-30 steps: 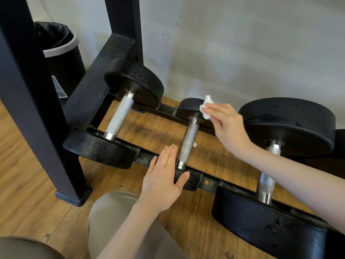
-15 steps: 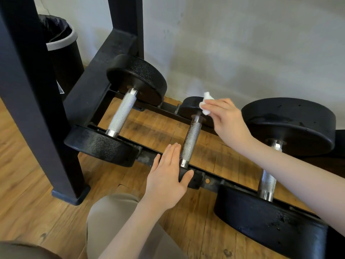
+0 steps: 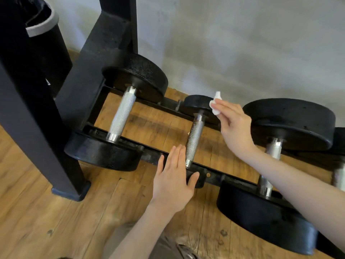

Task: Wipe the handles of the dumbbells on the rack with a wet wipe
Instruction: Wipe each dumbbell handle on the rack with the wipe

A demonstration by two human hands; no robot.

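1. The left hand [image 3: 172,181] lies with straight fingers over the near end of the small dumbbell [image 3: 194,139], thumb hooked round its weight, likely to stop it rolling.
2. The right hand [image 3: 234,126] pinches a wet wipe [image 3: 214,104] just above the far end of the handle, not clearly touching it.
3. All three dumbbells rest across the rack [image 3: 231,177] rails, handles exposed.

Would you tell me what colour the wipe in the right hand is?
White; the wipe shows best in the head view.
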